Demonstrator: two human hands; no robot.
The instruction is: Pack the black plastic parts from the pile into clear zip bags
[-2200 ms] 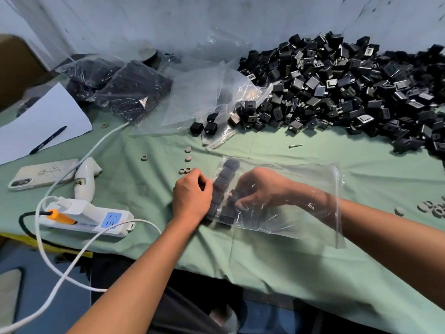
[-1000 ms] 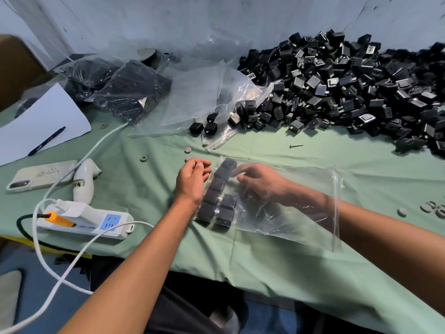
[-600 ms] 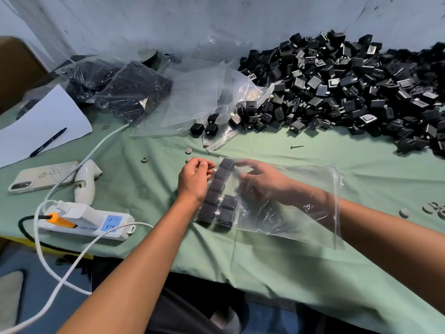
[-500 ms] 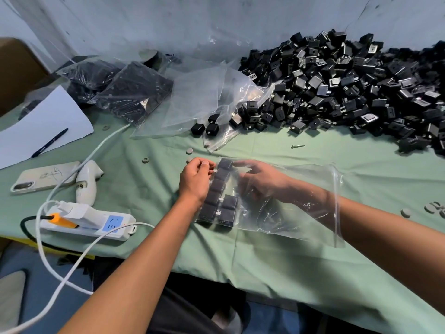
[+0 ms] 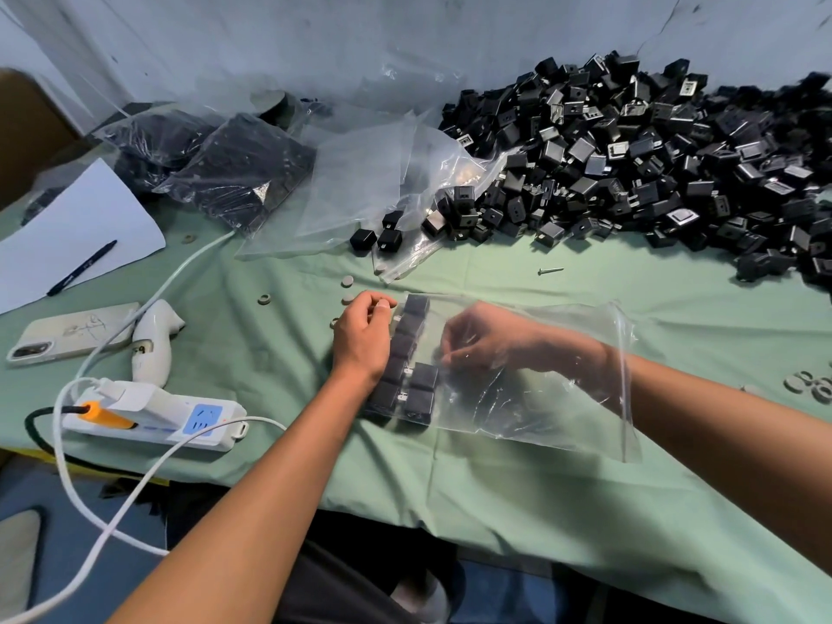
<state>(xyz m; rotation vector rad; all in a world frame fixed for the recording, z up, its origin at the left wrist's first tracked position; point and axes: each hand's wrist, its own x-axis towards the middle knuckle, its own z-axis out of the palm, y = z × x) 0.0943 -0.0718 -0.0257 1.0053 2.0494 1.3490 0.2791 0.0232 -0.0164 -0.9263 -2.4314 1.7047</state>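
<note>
Small packing workshop: green cloth-covered workbench (image 5: 517,497) against scuffed grey wall (image 5: 315,42), heaped pile of black plastic parts (image 5: 653,155), loose clear plastic bags (image 5: 382,182), white power strip (image 5: 171,418), white paper sheet with pen (image 5: 76,231).

The right hand (image 5: 484,337) is veiled inside the bag (image 5: 562,398), its fingertips blurred. The pile (image 5: 653,150) runs off the right edge. The left hand (image 5: 362,337) hides part of the packed row.

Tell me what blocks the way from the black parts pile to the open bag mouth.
Nothing visible does. Bare green cloth lies between the heap of black plastic parts and the clear zip bag. Only the right hand fills its mouth.
</note>
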